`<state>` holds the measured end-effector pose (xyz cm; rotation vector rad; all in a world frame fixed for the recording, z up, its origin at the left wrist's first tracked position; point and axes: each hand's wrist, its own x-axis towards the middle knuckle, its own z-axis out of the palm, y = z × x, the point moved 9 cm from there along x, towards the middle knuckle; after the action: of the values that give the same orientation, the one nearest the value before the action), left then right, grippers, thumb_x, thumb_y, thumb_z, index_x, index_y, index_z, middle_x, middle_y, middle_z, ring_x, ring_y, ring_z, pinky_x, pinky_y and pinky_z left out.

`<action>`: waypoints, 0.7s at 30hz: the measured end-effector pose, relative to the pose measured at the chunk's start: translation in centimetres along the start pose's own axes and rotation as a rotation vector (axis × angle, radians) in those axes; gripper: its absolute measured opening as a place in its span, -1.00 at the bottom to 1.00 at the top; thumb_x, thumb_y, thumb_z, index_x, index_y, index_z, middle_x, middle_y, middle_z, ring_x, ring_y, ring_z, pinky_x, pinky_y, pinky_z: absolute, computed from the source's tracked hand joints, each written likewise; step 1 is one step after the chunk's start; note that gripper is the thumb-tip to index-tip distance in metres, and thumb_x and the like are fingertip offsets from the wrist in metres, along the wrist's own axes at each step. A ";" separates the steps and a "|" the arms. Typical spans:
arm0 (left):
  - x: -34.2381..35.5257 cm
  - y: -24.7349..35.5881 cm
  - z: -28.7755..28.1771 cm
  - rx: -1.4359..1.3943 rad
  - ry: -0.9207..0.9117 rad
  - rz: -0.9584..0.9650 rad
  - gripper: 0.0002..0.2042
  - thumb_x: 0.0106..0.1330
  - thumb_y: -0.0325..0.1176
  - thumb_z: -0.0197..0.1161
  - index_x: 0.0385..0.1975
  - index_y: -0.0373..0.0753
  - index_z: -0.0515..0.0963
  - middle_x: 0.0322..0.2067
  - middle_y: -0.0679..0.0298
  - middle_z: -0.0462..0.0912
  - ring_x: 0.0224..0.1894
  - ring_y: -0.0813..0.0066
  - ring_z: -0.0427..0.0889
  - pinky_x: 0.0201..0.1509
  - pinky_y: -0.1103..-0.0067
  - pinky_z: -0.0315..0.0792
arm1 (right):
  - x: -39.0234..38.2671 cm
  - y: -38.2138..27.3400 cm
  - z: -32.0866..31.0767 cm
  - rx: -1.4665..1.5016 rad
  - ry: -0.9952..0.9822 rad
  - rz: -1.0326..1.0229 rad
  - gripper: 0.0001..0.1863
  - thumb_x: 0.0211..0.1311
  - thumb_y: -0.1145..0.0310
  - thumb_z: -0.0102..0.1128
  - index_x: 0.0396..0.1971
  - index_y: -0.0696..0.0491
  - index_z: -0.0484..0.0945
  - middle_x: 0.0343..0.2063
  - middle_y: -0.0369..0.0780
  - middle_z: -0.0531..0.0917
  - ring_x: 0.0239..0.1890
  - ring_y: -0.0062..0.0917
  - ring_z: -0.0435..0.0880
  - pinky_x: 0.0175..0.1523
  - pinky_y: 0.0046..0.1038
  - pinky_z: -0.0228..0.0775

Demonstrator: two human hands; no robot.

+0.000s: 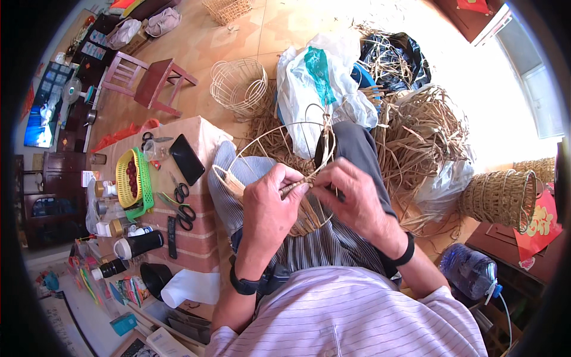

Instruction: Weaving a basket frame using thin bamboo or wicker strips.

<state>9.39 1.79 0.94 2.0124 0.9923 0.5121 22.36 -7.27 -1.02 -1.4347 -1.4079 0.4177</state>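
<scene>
A half-woven basket (306, 219) with a bare wire frame lies on its side across my lap. My left hand (272, 195) grips its woven rim, thumb and fingers pinched together on the strands. Close by on the right, my right hand (351, 193) has its fingertips drawn together at the same edge, pinching what looks like a dry straw strand; the strand's end is hidden by the fingers. Thin wire hoops of the frame arch up beyond my hands. Striped cloth (229, 178) covers my lap under the basket.
Dried straw (425, 125) is heaped ahead on the right, beside a white plastic bag (315, 77). An unwoven wire basket frame (239, 86) stands on the floor. The table at left bears scissors (185, 215), a phone (187, 159) and a yellow basket (128, 178). A finished woven basket (496, 199) lies right.
</scene>
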 end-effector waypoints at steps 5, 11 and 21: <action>0.5 -1.0 0.2 -0.165 -0.109 -0.121 -0.90 0.35 -0.58 0.41 -0.23 -0.39 0.62 -0.36 0.15 0.80 -0.22 0.43 0.84 -0.11 0.49 0.67 | -1.5 0.0 2.1 -0.056 -0.094 0.098 -0.66 0.18 0.39 0.51 -0.09 0.04 0.57 -0.27 -0.17 0.60 -0.25 -0.21 0.69 -0.20 -0.23 0.56; 0.6 -2.2 0.7 -0.268 -0.185 -0.170 -0.83 0.35 -0.59 0.39 -0.10 -0.40 0.62 -0.21 0.18 0.79 -0.09 0.47 0.80 0.03 0.53 0.66 | -2.3 -0.6 1.6 -0.083 0.004 0.039 -0.62 0.15 0.35 0.52 -0.05 0.00 0.58 -0.27 -0.20 0.60 -0.30 -0.23 0.71 -0.28 -0.23 0.59; -0.4 -1.8 -1.4 -0.351 -0.322 -0.306 -0.70 0.27 -0.56 0.41 -0.03 -0.34 0.54 -0.21 0.28 0.69 -0.08 0.57 0.71 0.08 0.60 0.54 | -2.8 -2.5 3.2 0.121 -0.086 0.070 -0.81 0.32 0.38 0.34 -0.29 0.11 0.49 -0.36 -0.11 0.47 -0.30 -0.09 0.61 -0.27 -0.11 0.51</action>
<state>7.42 2.79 0.34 1.5360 0.9156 0.1721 17.74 -8.94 -1.36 -1.3845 -1.3791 0.6061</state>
